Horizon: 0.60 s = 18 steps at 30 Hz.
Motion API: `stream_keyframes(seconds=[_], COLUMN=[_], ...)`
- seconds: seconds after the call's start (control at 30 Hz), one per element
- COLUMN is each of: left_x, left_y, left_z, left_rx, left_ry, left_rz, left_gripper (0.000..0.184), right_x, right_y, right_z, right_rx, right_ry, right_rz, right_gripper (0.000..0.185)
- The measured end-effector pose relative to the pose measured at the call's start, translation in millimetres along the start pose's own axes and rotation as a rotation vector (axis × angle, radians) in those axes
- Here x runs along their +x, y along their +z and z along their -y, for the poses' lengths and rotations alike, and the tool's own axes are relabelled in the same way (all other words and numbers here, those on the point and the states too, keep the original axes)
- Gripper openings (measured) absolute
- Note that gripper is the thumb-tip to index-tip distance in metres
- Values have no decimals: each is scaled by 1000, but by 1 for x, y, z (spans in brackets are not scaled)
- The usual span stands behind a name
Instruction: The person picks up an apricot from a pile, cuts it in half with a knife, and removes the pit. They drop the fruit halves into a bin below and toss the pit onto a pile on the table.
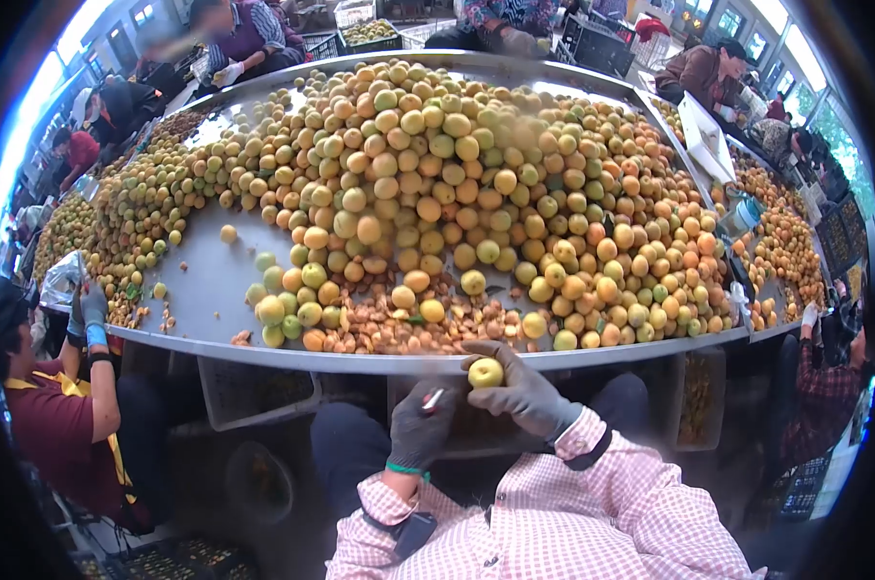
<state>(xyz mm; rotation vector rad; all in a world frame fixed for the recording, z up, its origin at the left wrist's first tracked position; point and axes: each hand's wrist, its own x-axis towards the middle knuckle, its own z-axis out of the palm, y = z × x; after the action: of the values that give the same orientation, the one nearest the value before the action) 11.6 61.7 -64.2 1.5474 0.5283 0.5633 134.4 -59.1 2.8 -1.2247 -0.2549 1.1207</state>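
My left hand (422, 425), in a dark grey glove, is closed around a small red-and-white tool (432, 398), perhaps a knife; its blade cannot be made out. In my gloved right hand (526, 394) is a yellow-green fruit (486, 373), held between thumb and fingers. Both hands are just below the near rim of the metal table (389, 363), the left one a little lower. Beyond that rim lie cut, pitted fruit pieces (408, 332), with a large heap of whole yellow, green and orange fruit (408, 164) behind them.
Under the table are a pale crate (258, 396) and another bin (700, 401). A co-worker in a maroon shirt (56, 445) sits at the left, another in plaid (824, 396) at the right. More people work across the table. A white tray (705, 140) stands at its right.
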Motion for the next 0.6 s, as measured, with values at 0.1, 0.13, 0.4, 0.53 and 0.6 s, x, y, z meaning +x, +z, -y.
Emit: stream_keyframes(seconds=[0.1,0.13,0.4,0.53,0.6], left_x=[-14,-19,-48,-51,-54], left_y=[9,11,17,24,30], left_z=[-29,-35,-52,-54,-59], left_rx=[589,592,-539,-322,467], left_ry=[62,58,-806,-538,248], left_rz=[229,234,804,736,573], left_gripper=[28,28,24,22,26], right_x=[-25,-32,-89,-117,-122], right_y=[16,12,-35,-31,-26], right_z=[-40,-45,-36,-40,-47], right_rx=[-40,-34,353,124,58], right_ry=[-186,-183,16,-181,-200], right_rz=[-74,-77,17,10,-20], right_gripper=[41,41,37,48,44])
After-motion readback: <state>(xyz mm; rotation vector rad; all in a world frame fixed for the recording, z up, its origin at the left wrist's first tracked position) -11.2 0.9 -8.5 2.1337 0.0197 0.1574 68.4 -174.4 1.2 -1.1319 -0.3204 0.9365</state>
